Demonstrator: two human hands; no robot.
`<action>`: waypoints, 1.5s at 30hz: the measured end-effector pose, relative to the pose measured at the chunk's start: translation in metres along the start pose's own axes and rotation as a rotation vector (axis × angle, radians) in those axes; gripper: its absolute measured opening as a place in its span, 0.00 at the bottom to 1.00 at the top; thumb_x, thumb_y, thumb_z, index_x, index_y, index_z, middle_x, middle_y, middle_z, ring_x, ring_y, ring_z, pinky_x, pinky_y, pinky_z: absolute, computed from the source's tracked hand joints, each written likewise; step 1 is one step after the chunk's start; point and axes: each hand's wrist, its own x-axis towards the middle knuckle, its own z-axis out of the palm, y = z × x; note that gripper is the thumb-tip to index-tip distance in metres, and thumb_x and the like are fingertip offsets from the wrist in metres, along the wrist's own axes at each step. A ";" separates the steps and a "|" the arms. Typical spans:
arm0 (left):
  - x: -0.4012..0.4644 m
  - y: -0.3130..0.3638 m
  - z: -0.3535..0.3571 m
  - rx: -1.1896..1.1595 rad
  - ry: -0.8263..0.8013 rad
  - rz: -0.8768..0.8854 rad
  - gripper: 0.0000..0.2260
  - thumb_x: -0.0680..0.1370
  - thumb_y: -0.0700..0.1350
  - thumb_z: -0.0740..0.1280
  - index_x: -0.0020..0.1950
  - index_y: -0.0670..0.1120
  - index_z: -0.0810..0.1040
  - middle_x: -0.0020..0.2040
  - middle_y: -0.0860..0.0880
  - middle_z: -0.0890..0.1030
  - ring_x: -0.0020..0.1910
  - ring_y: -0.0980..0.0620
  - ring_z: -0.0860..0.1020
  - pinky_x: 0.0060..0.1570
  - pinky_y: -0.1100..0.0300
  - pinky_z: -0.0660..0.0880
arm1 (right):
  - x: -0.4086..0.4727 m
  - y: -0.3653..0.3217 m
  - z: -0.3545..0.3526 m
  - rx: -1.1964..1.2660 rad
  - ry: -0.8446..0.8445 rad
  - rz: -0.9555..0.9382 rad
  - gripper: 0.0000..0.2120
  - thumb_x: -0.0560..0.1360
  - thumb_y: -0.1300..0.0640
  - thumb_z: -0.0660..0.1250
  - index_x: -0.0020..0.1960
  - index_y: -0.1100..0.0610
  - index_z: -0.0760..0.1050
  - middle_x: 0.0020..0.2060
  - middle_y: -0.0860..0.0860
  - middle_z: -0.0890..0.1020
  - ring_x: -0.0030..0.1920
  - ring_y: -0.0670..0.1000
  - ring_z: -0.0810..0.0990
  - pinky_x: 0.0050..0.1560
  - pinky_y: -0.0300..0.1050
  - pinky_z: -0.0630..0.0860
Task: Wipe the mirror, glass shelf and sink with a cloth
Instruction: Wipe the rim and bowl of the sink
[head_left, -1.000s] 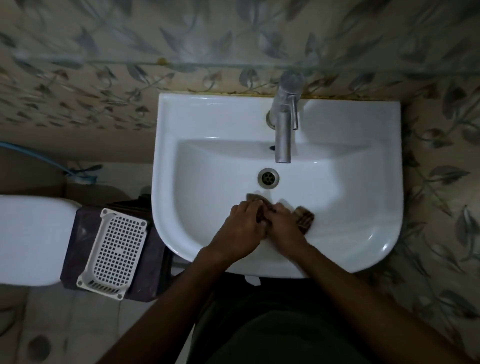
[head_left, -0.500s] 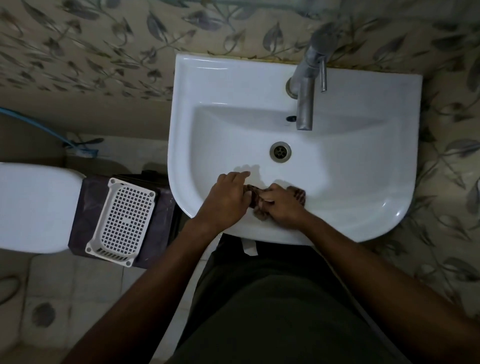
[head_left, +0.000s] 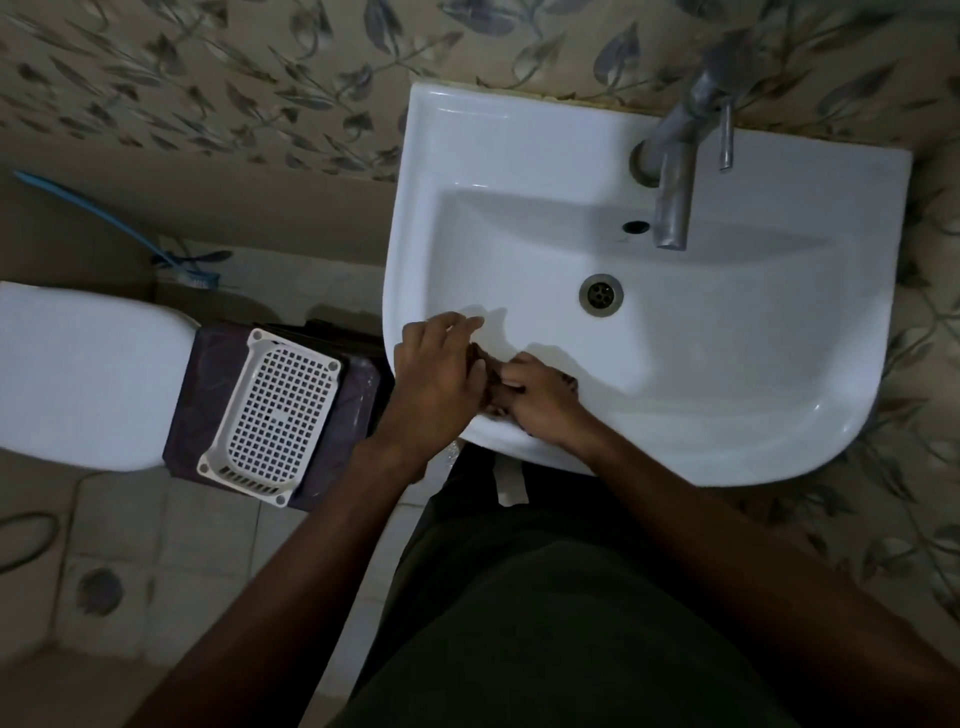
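Observation:
A white sink (head_left: 727, 395) hangs on the leaf-patterned wall, with a drain (head_left: 600, 294) in its bowl and a metal tap (head_left: 675, 176) at the back. A small brown cloth (head_left: 485, 366) lies bunched at the sink's front left rim, mostly hidden by my hands. My left hand (head_left: 436, 374) rests on its left side with the fingers spread over the rim. My right hand (head_left: 540, 400) presses on the cloth's right side, fingers curled on it. The mirror and glass shelf are out of view.
To the left stands a white toilet (head_left: 78, 374). Between it and the sink, a white perforated plastic basket (head_left: 270, 410) lies on a dark purple box (head_left: 353, 400). A blue-handled brush (head_left: 192, 278) leans by the wall. Tiled floor lies below.
Both hands and the cloth have slid left along the sink's front rim, from near the middle to the front left. The view has shifted left and down, so the glass shelf edge is gone.

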 end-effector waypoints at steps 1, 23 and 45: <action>-0.002 -0.005 -0.005 0.000 0.023 -0.020 0.21 0.78 0.46 0.65 0.71 0.48 0.73 0.69 0.46 0.73 0.65 0.44 0.65 0.62 0.50 0.63 | -0.002 0.001 0.000 0.018 -0.006 0.004 0.07 0.80 0.63 0.64 0.49 0.62 0.80 0.41 0.56 0.74 0.44 0.55 0.77 0.49 0.45 0.73; -0.019 -0.045 -0.044 -0.130 0.164 -0.077 0.23 0.77 0.41 0.65 0.72 0.50 0.71 0.65 0.48 0.71 0.59 0.49 0.66 0.60 0.61 0.62 | 0.000 -0.020 0.042 -0.073 0.190 -0.308 0.18 0.79 0.63 0.65 0.68 0.58 0.76 0.51 0.50 0.73 0.53 0.51 0.76 0.55 0.31 0.71; 0.007 -0.042 -0.065 -0.179 0.285 0.003 0.18 0.76 0.39 0.67 0.67 0.44 0.74 0.55 0.42 0.74 0.55 0.47 0.68 0.56 0.55 0.66 | 0.096 -0.085 0.053 0.175 0.582 -0.184 0.17 0.82 0.58 0.60 0.70 0.55 0.72 0.53 0.53 0.73 0.55 0.56 0.76 0.56 0.45 0.74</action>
